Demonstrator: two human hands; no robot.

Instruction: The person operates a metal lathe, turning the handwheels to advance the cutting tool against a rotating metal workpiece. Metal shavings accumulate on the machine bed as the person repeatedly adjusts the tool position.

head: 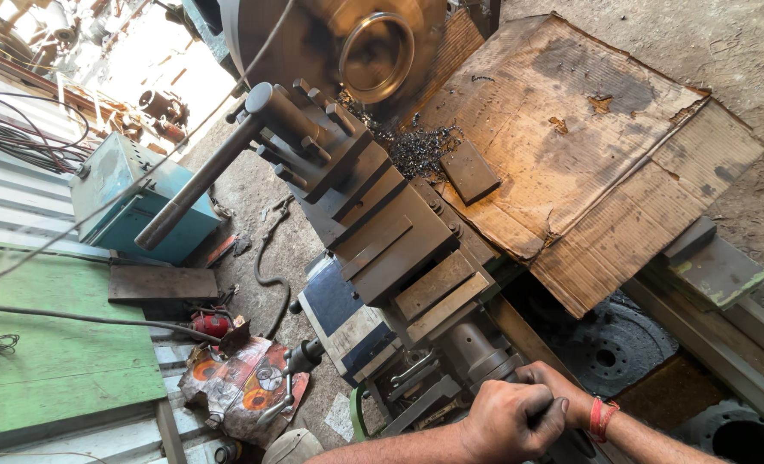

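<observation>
The grey steel lathe (382, 232) runs from its spinning chuck with a bright metal ring (376, 53) at the top edge down to my hands. Worn brown cardboard sheets (588, 155) cover its right side. Curled dark metal swarf (420, 150) lies beside the chuck. My left hand (511, 421) and right hand (558, 391) (red wristband) both close around the dark crank handle (547, 414) at the lathe's lower end.

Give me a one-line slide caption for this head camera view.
Both hands, left hand and right hand, grip a lathe handle below the tool post, facing a spinning metal ring.
</observation>
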